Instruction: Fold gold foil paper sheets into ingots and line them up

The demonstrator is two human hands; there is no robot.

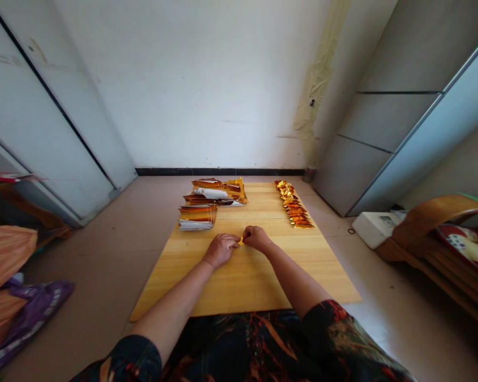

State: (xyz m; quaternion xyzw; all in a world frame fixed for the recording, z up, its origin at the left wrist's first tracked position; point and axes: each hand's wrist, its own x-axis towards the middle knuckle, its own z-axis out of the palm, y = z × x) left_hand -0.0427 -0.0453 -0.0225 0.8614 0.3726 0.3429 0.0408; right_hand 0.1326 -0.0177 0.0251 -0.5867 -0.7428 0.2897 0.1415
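Observation:
My left hand point(222, 248) and my right hand point(256, 237) meet over the middle of a light wooden board point(263, 281) on the floor. Both are closed, pinching a small piece of gold foil paper point(241, 241) between them; only a sliver of it shows. Stacks of gold foil sheets point(198, 216) lie at the board's far left, with another pile point(219, 192) behind them. A row of folded gold pieces point(295, 206) runs along the far right of the board.
A white wall with a dark skirting stands beyond the board. Grey cabinet panels point(390, 132) rise at right, with a white box point(376, 227) and a wooden chair point(442, 233) beside them. Orange and purple bags point(16, 297) lie at left.

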